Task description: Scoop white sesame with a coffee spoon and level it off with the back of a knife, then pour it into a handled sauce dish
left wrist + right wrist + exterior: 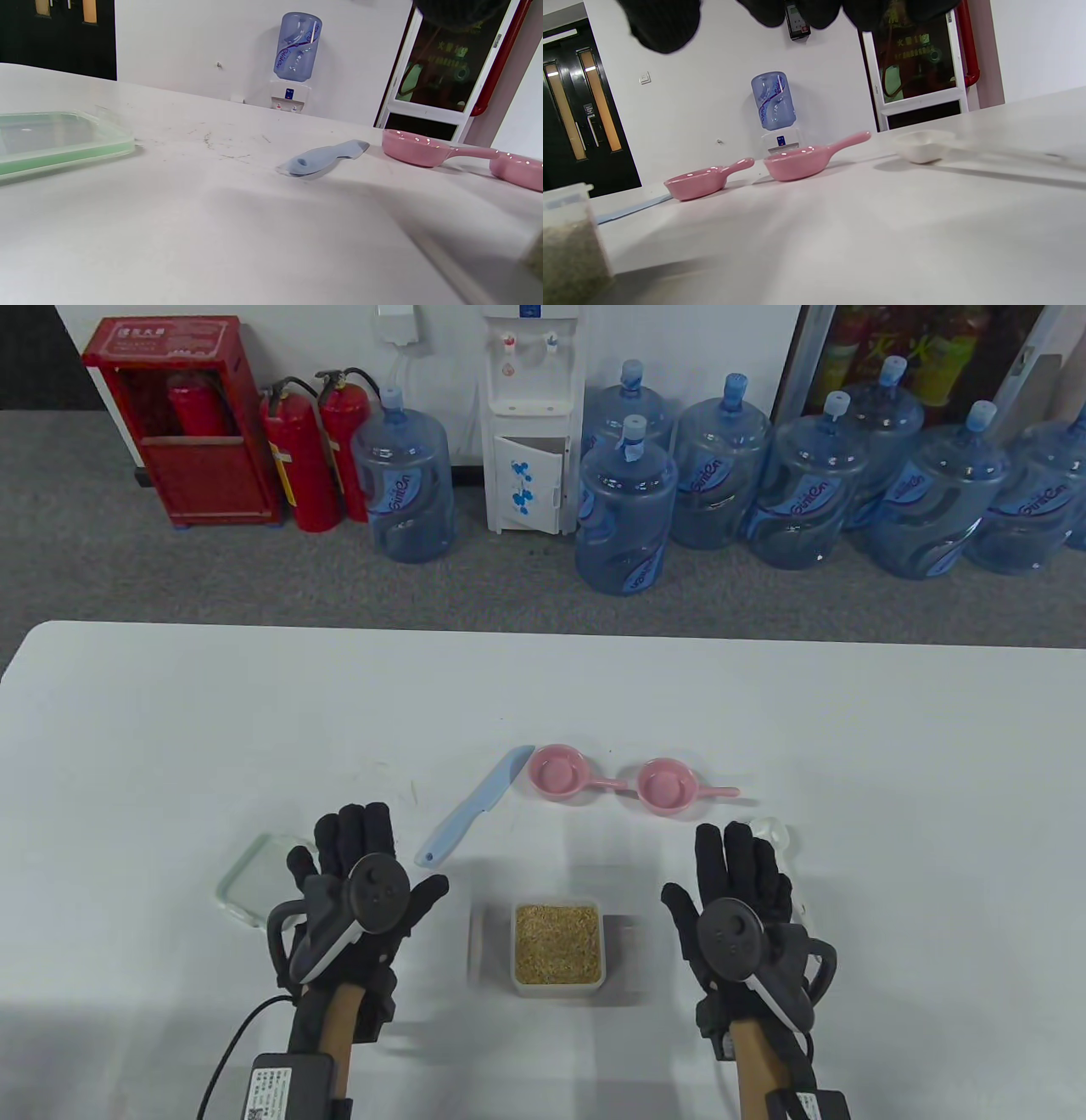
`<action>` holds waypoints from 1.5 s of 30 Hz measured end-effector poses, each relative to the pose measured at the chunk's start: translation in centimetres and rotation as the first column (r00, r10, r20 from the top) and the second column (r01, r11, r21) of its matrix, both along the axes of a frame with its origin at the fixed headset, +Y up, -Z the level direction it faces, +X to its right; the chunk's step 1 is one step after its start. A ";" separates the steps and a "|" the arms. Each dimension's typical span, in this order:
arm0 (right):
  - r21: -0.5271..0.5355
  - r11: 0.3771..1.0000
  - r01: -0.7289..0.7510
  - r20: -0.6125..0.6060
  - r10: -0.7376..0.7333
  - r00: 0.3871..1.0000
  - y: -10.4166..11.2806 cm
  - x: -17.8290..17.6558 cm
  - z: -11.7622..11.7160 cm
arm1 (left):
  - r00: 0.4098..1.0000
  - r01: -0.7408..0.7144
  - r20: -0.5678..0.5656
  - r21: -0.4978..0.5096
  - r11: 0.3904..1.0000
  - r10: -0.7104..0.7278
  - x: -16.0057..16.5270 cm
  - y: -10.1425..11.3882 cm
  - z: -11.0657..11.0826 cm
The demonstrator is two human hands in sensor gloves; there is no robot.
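A square clear box of sesame (557,944) stands near the table's front, between my two hands. My left hand (361,861) lies flat and open to its left, holding nothing. My right hand (740,872) lies flat and open to its right, over the handle of a white coffee spoon (776,831) whose bowl (923,146) shows beyond the fingertips. A pale blue knife (475,806) (324,157) lies diagonally beyond the left hand. Two pink handled sauce dishes (558,773) (670,786) sit side by side behind the box, also seen as the left dish (701,183) and the right dish (804,161).
A clear green-rimmed lid (250,875) (55,142) lies flat just left of my left hand. Beyond the white table (254,712) stand water bottles, a dispenser and fire extinguishers on the floor.
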State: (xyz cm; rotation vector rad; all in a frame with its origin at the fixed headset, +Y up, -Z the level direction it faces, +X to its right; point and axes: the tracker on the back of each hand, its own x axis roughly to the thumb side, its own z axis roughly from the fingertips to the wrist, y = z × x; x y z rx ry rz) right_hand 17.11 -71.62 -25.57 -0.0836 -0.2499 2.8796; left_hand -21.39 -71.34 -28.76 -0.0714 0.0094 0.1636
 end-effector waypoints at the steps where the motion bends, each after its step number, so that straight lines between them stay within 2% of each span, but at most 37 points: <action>1: -0.010 1.000 0.005 -0.002 -0.005 1.000 -0.1 -0.2 0.0 | 1.000 -0.003 0.003 0.009 1.000 0.003 -0.2 -0.2 0.0; 4: -0.048 0.999 0.016 -0.010 -0.016 1.000 -0.1 -0.7 -0.2 | 1.000 -0.006 -0.006 0.007 1.000 0.006 -0.6 -0.6 -0.1; 7: -0.042 0.998 0.038 0.028 -0.037 0.999 1.0 -0.3 -0.8 | 1.000 0.012 -0.007 -0.003 1.000 -0.012 -0.7 -0.8 -0.1; 12: -0.042 0.999 -0.027 0.200 0.035 0.979 4.1 3.8 -2.6 | 0.999 -0.035 -0.001 -0.013 0.999 0.035 -0.5 -0.8 -0.1; 15: -0.101 0.995 0.009 0.303 0.022 0.953 4.5 6.6 -3.5 | 1.000 -0.024 -0.003 -0.011 1.000 0.024 -0.6 -0.8 -0.2; 18: -0.198 0.979 0.040 0.367 0.036 0.929 3.0 8.7 -4.2 | 0.999 -0.039 -0.012 -0.013 0.999 0.039 -1.0 -1.1 -0.2; 21: -0.361 0.932 -0.032 0.357 0.170 0.919 0.3 9.6 -4.6 | 0.999 -0.038 -0.020 -0.018 0.999 0.038 -1.2 -1.2 -0.3; 25: -0.443 0.896 -0.031 0.392 0.224 0.892 -2.1 10.0 -4.8 | 0.999 -0.041 -0.002 -0.001 0.999 0.041 -1.2 -1.3 -0.3; 27: -0.451 0.892 0.003 0.420 0.209 0.883 -3.1 10.3 -4.8 | 0.998 -0.061 0.009 -0.012 0.998 0.061 -1.2 -1.4 -0.4; 29: -0.408 0.912 -0.033 0.427 0.222 0.877 -3.2 10.4 -4.9 | 0.998 -0.064 0.015 -0.018 0.998 0.064 -1.1 -1.5 -0.4; 32: -0.408 0.912 -0.027 0.438 0.222 0.871 -3.3 10.6 -4.8 | 0.998 -0.054 0.021 -0.025 0.998 0.054 -1.1 -1.5 -0.4; 38: -0.341 0.934 0.105 0.478 0.076 0.875 -3.8 11.5 -4.3 | 0.993 -0.103 0.050 -0.022 0.994 0.104 -1.2 -1.5 -0.4; 45: -0.314 0.940 0.132 0.419 0.013 0.908 -3.3 11.6 -3.5 | 0.993 -0.084 0.083 -0.028 0.996 0.086 -0.7 -1.6 -0.4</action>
